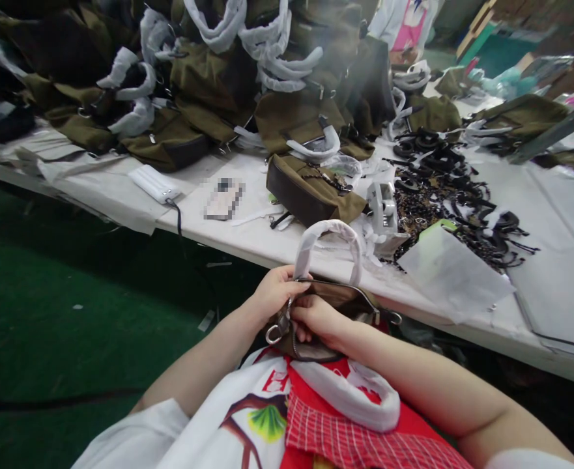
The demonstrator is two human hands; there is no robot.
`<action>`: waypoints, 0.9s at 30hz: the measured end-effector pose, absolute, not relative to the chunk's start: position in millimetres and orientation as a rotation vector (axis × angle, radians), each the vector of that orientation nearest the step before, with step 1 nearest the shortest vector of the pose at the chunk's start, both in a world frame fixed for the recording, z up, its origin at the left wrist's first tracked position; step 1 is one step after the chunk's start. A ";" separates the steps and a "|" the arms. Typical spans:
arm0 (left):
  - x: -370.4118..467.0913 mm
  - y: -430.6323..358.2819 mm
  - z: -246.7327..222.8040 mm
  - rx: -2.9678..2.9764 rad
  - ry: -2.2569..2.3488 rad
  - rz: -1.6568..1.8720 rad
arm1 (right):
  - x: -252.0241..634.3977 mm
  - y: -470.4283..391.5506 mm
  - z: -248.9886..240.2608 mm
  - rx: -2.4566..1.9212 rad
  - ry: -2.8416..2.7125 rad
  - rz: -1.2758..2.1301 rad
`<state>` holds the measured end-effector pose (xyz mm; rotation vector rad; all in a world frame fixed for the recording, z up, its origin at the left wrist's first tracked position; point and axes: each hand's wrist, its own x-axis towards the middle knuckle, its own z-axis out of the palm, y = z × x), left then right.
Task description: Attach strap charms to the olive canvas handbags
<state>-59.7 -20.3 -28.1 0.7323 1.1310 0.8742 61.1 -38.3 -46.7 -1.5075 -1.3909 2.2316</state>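
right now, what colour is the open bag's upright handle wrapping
The wrapping is white; best in head view.

Overhead-type light, pale and even, brightens the white tabletop [560, 260]; the green floor [71, 273] beneath lies in deep shadow. The open bag [338, 294] is moderately sharp, its interior shaded. A whitish haze, possibly lens smear or glare, veils the upper centre. Wide-angle distortion stretches the lower corners; the upper corners blur. The phone [225, 200] is masked by coarse pixelation.
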 end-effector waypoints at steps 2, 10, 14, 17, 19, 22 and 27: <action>-63.7 -20.4 -30.5 0.711 1.132 0.861 | 65.3 -38.6 -43.4 -1.549 -1.842 1.999; -87.9 -9.5 -25.8 0.877 1.111 0.817 | 105.1 -20.9 -18.7 -1.830 -2.680 0.774; -92.7 -6.7 -23.2 0.952 1.150 0.833 | 116.9 -20.3 -14.6 -1.988 -2.771 0.556; -92.0 -7.7 -23.6 0.937 1.157 0.833 | 117.8 -23.6 -9.5 -1.978 -2.752 0.515; -90.3 -8.9 -23.8 0.909 1.143 0.840 | 114.6 -25.9 -6.8 -1.863 -2.716 0.495; -86.5 -11.4 -22.4 0.875 1.123 0.854 | 105.8 -29.1 -9.3 -1.564 -2.720 0.595; -85.1 -15.2 -17.9 0.948 1.159 0.831 | 93.6 -36.9 -24.6 -1.318 -2.838 0.772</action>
